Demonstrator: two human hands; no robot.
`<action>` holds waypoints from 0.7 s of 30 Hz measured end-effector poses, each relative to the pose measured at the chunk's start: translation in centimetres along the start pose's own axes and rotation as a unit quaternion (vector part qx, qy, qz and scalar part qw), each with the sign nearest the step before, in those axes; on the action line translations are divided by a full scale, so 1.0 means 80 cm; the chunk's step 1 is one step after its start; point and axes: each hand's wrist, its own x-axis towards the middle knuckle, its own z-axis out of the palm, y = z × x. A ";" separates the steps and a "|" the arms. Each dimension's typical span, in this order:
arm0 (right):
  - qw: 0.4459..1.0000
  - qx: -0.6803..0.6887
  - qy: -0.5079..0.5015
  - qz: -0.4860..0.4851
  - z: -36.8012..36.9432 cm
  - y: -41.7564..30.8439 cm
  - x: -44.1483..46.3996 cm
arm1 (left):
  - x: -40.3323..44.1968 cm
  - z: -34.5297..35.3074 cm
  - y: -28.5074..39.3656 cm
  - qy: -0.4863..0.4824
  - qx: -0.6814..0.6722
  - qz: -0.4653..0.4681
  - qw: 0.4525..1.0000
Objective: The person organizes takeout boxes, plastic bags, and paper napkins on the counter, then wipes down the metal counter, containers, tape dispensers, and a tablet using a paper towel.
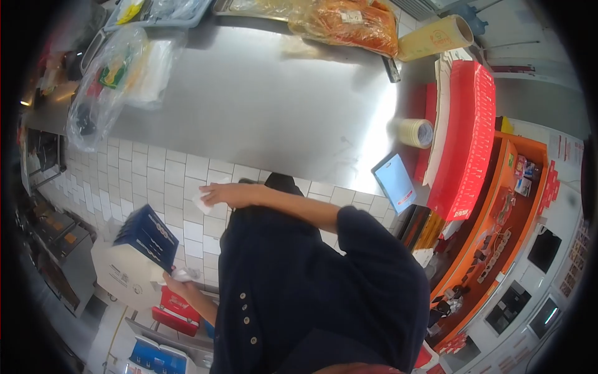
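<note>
Bright indoor light | white glare on counter [268, 100] | fisheye-bent edges | black corners

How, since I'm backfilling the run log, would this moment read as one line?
right hand: holds white wad | left hand: at blue cartons, beside second wad | plastic bag: on table

Boxes [466, 143] at R end of tbl [268, 93], film roll [436, 38] behind them, plastic bags [148, 70] at L end

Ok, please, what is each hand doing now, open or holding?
Left hand: at the blue carton, white crumpled material beside it; grip cannot be told.
Right hand: holds a white crumpled piece.
</note>
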 end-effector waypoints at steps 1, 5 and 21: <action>0.996 0.049 0.069 0.030 -0.018 0.007 -0.008 | -0.004 0.002 0.001 0.008 0.016 0.003 1.000; 0.801 -0.262 0.450 0.295 -0.184 -0.034 -0.123 | -0.014 -0.026 -0.008 0.034 0.039 -0.002 0.999; 0.819 -0.298 0.362 0.331 -0.294 0.137 -0.149 | -0.068 0.002 -0.006 0.081 0.003 -0.010 0.997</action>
